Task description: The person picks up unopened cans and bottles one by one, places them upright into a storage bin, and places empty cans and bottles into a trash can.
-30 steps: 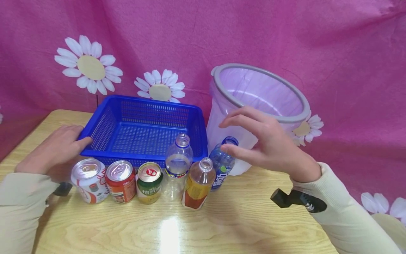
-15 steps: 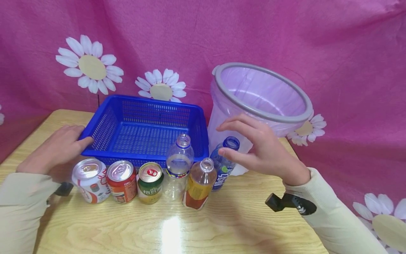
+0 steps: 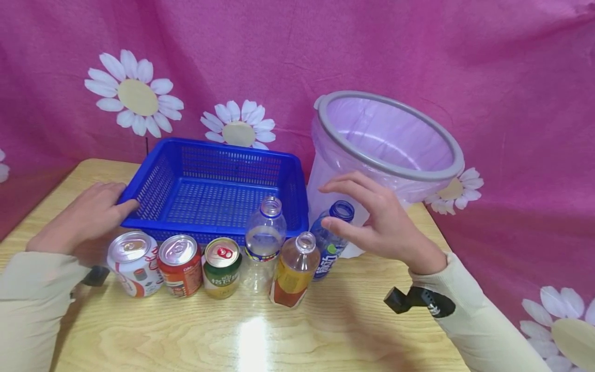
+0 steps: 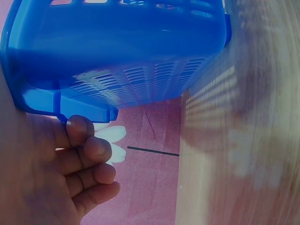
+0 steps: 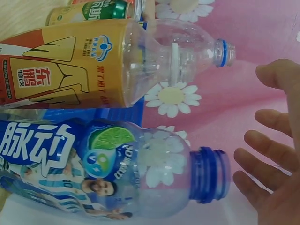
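At the left end of the blue plastic basket (image 3: pixel 228 227), my left hand (image 3: pixel 85 214) holds the rim, with the thumb over it. In the left wrist view its fingers (image 4: pixel 96 150) curl outside the basket wall. My right hand (image 3: pixel 378 222) hovers beside the neck of a blue-tinted plastic bottle (image 3: pixel 327 248), thumb and fingers spread apart. The right wrist view shows a gap between those fingers (image 5: pixel 269 145) and the capless bottle mouth. Left of that bottle stand an orange-labelled bottle (image 3: pixel 294 274) and a clear bottle (image 3: pixel 264 243), both upright and uncapped.
Three drink cans stand before the basket: a white can (image 3: pixel 136 263), a red can (image 3: pixel 180 266) and a green-and-gold can (image 3: pixel 221 268). Behind the right hand is a lined wastebasket (image 3: pixel 334 155) with a grey rim. A pink flowered cloth (image 3: pixel 279 51) hangs behind the wooden table (image 3: pixel 186 336).
My right hand has moved slightly left and down, closer to the blue-tinted bottle's neck. The left hand stays at the basket rim. The head view has shifted a little.
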`<state>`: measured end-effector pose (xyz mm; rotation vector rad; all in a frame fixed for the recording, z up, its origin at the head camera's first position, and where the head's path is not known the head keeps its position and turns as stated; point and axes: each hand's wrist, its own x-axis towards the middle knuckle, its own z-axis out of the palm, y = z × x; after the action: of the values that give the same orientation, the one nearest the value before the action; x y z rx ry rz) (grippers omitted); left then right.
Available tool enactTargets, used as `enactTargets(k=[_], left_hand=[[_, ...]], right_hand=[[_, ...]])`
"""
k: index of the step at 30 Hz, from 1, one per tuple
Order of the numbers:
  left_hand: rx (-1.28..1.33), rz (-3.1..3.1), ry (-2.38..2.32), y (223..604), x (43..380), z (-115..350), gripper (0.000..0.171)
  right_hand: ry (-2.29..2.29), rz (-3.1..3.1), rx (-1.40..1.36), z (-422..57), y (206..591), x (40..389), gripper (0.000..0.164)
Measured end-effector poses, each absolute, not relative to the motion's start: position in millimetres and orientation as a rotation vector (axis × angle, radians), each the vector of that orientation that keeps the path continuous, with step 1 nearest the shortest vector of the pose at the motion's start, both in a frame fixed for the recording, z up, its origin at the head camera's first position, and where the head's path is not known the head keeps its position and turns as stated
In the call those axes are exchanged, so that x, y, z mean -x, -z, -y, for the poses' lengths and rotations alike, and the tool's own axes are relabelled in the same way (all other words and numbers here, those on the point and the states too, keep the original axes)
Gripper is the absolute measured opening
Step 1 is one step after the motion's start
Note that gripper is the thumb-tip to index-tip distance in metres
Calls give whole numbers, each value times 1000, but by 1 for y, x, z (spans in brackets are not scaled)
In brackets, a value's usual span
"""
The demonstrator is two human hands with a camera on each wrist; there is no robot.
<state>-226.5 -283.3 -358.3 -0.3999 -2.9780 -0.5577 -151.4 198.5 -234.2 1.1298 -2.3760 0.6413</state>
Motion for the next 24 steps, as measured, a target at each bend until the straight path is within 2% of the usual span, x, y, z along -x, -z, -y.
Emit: enactTargets(k=[17, 24], left_hand=[[399, 3004, 566, 358, 227, 283, 48], [410, 2988, 556, 359, 227, 283, 44]], right_hand=[[-735, 2443, -1032, -201, 254, 156, 53], [-770, 2439, -1014, -203, 262, 157, 55]])
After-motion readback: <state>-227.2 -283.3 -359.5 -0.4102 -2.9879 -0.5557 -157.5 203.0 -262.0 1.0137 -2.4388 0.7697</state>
